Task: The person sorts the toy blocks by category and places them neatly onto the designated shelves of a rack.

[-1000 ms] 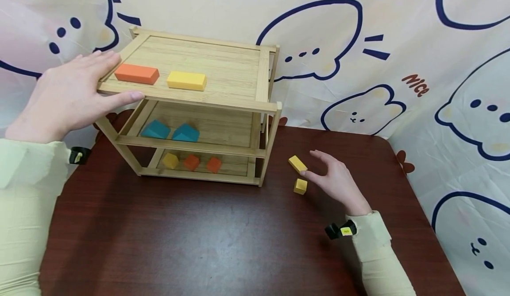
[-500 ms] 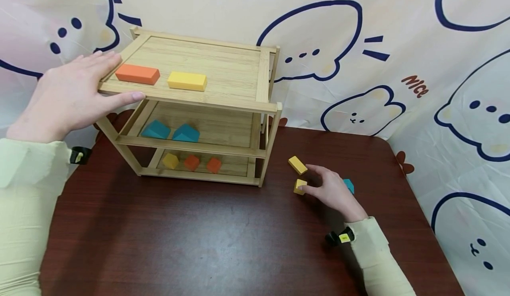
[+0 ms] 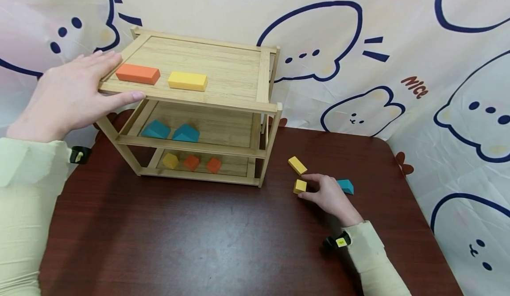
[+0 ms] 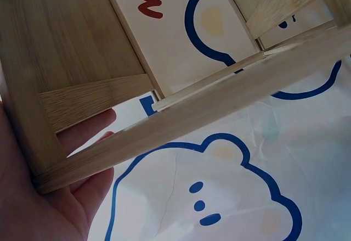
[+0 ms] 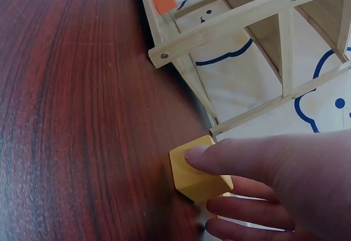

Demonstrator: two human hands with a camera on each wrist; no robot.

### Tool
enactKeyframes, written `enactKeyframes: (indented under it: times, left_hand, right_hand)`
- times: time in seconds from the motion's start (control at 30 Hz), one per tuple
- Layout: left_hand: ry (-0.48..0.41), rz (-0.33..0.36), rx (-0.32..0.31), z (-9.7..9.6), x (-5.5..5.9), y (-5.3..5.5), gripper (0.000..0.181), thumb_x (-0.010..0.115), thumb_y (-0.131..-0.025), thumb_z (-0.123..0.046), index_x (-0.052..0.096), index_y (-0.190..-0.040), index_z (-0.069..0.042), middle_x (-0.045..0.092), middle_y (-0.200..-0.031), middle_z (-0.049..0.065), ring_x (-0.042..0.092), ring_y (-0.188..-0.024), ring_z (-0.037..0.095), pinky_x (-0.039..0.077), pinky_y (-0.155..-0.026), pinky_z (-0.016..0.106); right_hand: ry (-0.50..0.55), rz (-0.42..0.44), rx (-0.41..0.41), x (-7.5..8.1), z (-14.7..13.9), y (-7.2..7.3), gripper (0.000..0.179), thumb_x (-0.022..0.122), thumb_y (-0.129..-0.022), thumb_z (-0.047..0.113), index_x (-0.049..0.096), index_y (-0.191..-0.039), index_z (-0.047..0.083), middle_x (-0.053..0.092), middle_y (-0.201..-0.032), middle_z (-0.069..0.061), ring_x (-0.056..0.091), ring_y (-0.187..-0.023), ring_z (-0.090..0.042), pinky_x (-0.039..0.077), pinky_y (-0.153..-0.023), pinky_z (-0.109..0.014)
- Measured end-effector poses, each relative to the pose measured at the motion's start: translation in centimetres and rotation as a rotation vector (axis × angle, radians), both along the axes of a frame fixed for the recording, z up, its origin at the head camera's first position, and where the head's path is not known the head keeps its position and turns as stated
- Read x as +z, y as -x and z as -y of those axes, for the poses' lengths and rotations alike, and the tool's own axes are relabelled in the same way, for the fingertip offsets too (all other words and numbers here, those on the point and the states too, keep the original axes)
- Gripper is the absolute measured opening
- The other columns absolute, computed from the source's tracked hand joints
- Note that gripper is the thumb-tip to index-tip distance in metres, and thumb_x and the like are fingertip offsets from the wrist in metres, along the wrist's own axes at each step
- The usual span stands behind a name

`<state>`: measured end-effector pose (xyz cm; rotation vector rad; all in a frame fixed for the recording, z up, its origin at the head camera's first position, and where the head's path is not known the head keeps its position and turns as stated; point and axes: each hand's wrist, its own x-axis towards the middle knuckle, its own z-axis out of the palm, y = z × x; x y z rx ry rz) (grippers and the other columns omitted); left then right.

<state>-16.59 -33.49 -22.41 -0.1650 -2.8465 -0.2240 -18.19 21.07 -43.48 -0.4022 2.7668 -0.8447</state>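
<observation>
The table [image 3: 199, 238] carries a three-tier wooden shelf [image 3: 223, 63] and, right of it, a yellow cube [image 3: 299, 186], yellow cuboid [image 3: 297, 165] and blue block [image 3: 346, 186].

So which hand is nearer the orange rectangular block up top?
Left. The left hand rests on the wooden rack, beside the orange rectangular block; the right hand is farther off, touching the yellow cube on the table.

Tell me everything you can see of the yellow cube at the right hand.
The yellow cube is plain, with flat faces and slightly rounded edges; its material is unclear. It appears to rest on the dark table, right of the shelf, apart from the yellow bar. The right hand pinches it between thumb and fingers, which hide part of it.
</observation>
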Motion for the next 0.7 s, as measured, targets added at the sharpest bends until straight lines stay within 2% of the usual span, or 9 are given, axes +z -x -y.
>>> enactKeyframes:
  times: [0.5, 0.7]
  left_hand:
    - [0.001, -0.001, -0.002, -0.14, 0.02, 0.00, 0.095, 0.061, -0.091, -0.065, 0.026, -0.163, -0.014, 0.026, -0.163, 0.019, 0.028, -0.144, 0.052, 0.030, -0.098, 0.074]
    - [0.001, 0.002, 0.004, -0.16, 0.04, -0.02, 0.095, 0.061, -0.091, -0.065, 0.026, -0.163, -0.014, 0.026, -0.163, 0.020, 0.028, -0.144, 0.052, 0.030, -0.098, 0.074]
  right_hand:
    - [0.053, -0.021, -0.035, -0.43, 0.36, 0.16, 0.038, 0.084, -0.087, 0.022, 0.074, -0.121, 0.010, 0.070, -0.120, -0.009, 0.064, -0.101, -0.024, 0.054, -0.093, -0.049]
    - [0.067, -0.053, -0.034, -0.38, 0.42, 0.24, 0.037, 0.084, -0.086, 0.020, 0.074, -0.120, 0.011, 0.069, -0.121, -0.009, 0.063, -0.105, -0.026, 0.052, -0.095, -0.050]
